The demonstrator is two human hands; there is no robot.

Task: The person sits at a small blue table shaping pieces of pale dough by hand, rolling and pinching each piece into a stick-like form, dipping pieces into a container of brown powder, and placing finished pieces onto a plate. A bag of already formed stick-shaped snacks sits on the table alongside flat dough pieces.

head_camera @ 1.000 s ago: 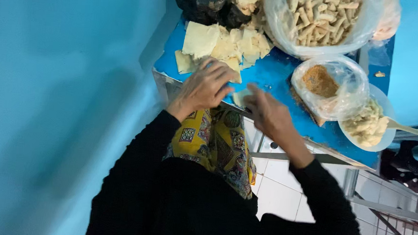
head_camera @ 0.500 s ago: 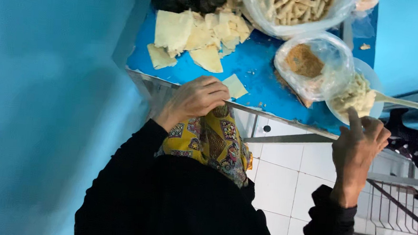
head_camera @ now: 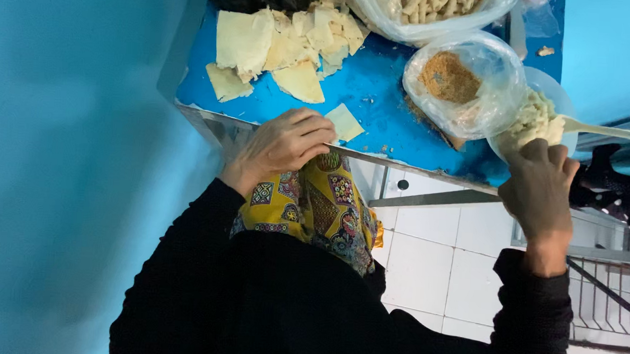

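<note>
Fingers, left hand [head_camera: 288, 143]: curling loosely, fingertips pressing a pale square wrapper [head_camera: 345, 122] lying flat at the blue table [head_camera: 377, 94] edge.
Right hand [head_camera: 541, 185]: fingers bending at the filling bowl [head_camera: 537, 113], possibly gripping its rim.

Wrapper piece [head_camera: 345, 121] on table [head_camera: 376, 105] by left hand [head_camera: 284, 143] — wrapper pile [head_camera: 279, 46] behind; plate [head_camera: 537, 117] right, bag [head_camera: 464, 81] beside.

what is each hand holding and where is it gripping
The left hand presses a small pastry square at its near corner. The right hand touches the filling bowl at its near rim.
</note>
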